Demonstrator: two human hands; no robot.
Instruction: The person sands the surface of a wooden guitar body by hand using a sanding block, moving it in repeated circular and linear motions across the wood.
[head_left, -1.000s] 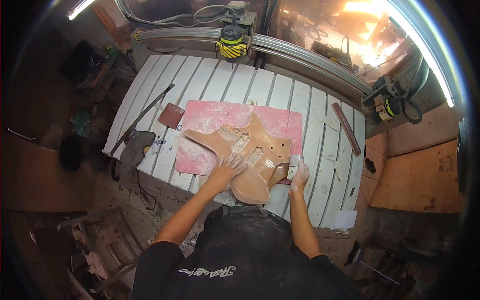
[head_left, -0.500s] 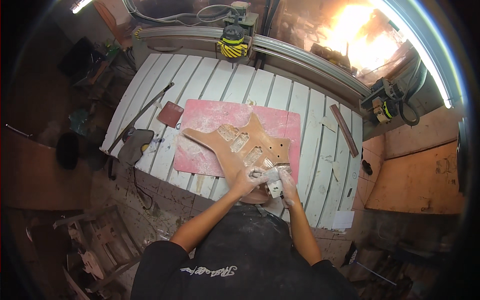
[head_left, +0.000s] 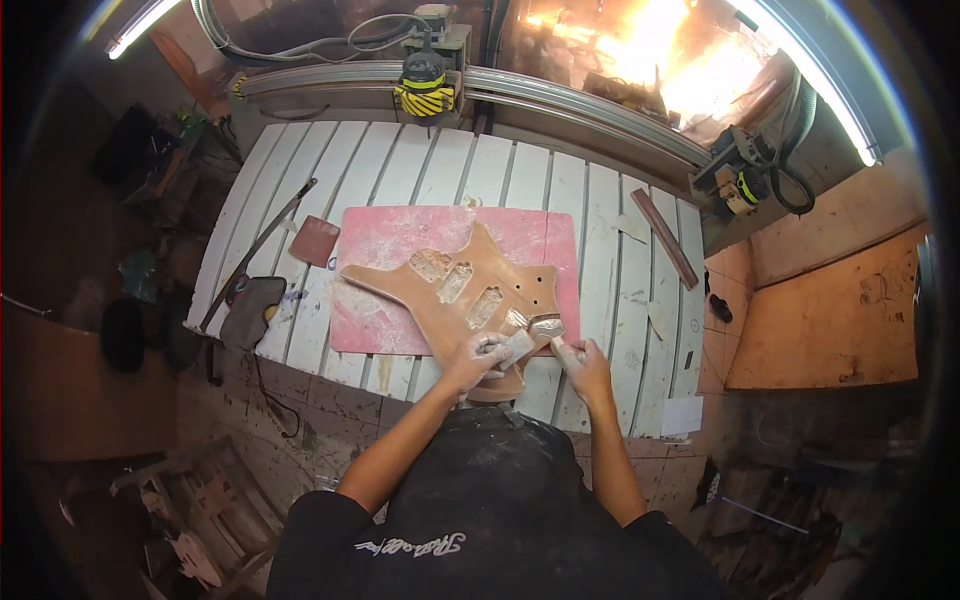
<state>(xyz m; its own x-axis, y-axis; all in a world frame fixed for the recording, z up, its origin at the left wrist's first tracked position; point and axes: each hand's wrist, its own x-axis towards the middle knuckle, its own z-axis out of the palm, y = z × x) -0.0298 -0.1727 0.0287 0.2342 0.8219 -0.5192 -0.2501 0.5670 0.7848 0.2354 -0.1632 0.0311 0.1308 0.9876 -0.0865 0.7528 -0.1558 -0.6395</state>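
An unfinished wooden electric guitar body (head_left: 430,315) with routed cavities lies on a pink mat (head_left: 375,235), its near end by my torso. My left hand (head_left: 474,364), dusted white, is closed on a pale grey flat piece (head_left: 518,347), perhaps sandpaper, over the near right part of the body. At the body's right edge, my right hand (head_left: 587,368) pinches a small pale strip (head_left: 557,345) between thumb and fingers; its kind is unclear. A shiny grey patch (head_left: 547,326) shows on the body just beyond my right fingertips.
On the white slatted table (head_left: 590,240) lie a dark red sanding sheet (head_left: 314,241), a long thin bar (head_left: 262,250), a grey power tool (head_left: 254,312) and a brown wooden strip (head_left: 664,238). A metal rail (head_left: 320,78) with a machine head (head_left: 425,85) spans the back.
My hands have moved apart from being together over a white piece. The pale flat piece is now in my left hand, and the shiny patch is uncovered. The whole view has shifted slightly.
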